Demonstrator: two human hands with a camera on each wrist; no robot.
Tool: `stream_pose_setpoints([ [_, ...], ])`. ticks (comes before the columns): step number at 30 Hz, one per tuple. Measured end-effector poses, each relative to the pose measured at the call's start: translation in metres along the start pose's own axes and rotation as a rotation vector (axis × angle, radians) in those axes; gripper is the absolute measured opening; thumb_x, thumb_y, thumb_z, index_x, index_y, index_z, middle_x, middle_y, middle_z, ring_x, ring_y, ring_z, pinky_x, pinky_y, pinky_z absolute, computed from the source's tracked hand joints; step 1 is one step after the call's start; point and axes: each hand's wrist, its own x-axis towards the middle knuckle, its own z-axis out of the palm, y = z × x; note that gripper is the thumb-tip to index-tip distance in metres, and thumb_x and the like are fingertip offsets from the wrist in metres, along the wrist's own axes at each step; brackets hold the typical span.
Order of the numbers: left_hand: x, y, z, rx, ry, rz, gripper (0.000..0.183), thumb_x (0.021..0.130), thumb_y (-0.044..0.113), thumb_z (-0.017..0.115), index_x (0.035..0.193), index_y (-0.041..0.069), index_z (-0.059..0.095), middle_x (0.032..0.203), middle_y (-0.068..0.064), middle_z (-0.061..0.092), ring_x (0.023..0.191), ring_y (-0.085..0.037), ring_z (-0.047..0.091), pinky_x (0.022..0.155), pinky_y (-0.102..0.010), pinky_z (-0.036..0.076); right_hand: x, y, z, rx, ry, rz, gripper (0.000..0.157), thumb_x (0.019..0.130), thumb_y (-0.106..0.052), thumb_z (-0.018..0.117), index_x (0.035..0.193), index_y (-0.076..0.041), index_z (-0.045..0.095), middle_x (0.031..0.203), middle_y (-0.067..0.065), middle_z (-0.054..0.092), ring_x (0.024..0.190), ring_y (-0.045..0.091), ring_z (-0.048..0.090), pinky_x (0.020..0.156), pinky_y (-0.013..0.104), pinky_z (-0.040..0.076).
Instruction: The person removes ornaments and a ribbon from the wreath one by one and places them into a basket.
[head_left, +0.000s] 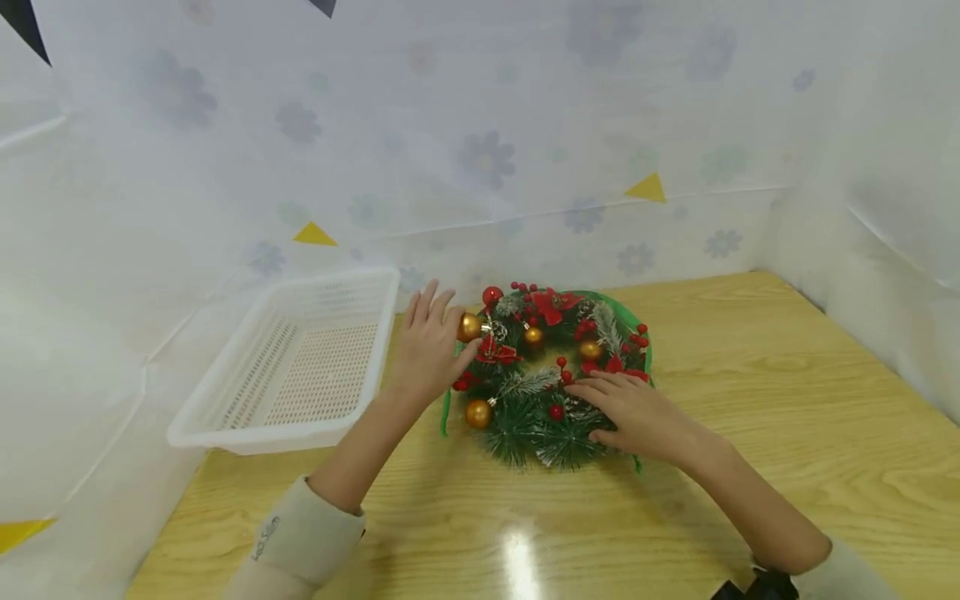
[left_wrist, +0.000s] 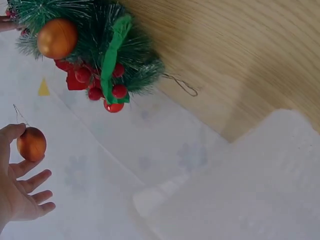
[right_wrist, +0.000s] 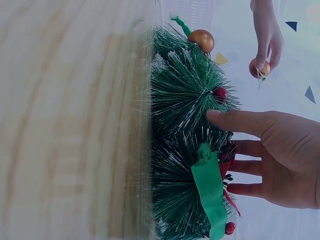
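left hand [head_left: 429, 346] pinching a gold bauble [head_left: 470, 327] at ten o'clock on the wreath [head_left: 513, 429], right hand [head_left: 637, 417], relaxed, touching it at four o'clock!

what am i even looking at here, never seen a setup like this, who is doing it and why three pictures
There's no robot: a person is working with a bare left hand and right hand. The wide picture comes from a camera worn on the head, looking forward and down. The other two come from cameras on each wrist, so they look turned sideways.

On the wooden table lie a wreath with red berries and, to its left, a white plastic basket. The left hand pinches a gold ball; the right rests at the wreath's near edge.
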Motion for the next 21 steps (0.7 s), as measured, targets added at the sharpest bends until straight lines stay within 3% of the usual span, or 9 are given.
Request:
stream_pose_setpoints([
  [10,-0.017,-0.049,-0.005,0.058,0.052,-0.054,0.042,0.083,0.032,0.067,0.105,-0.003,0.059,0.121,-0.02,0.053,0.126,-0.037,0.032,0.108,-0.046,0.018,-0.001,-0.002,0.001,0.01,-0.012,0.003,0.066,0.077,-0.029,0.074,0.133,-0.005,0.047,0.129,0.02,0.047,0.119,0.038,0.042,0.093,0.057,0.035],
  [21,-0.038,-0.11,0.001,0.11,-0.049,-0.178,0.042,0.085,0.027,0.065,0.104,-0.008,0.057,0.118,-0.026,0.05,0.125,-0.041,0.03,0.107,-0.05,0.017,-0.002,0.0,-0.001,0.0,0.007,-0.006,0.067,0.077,-0.027,0.074,0.133,-0.004,0.047,0.128,0.02,0.048,0.119,0.038,0.042,0.093,0.056,0.036],
])
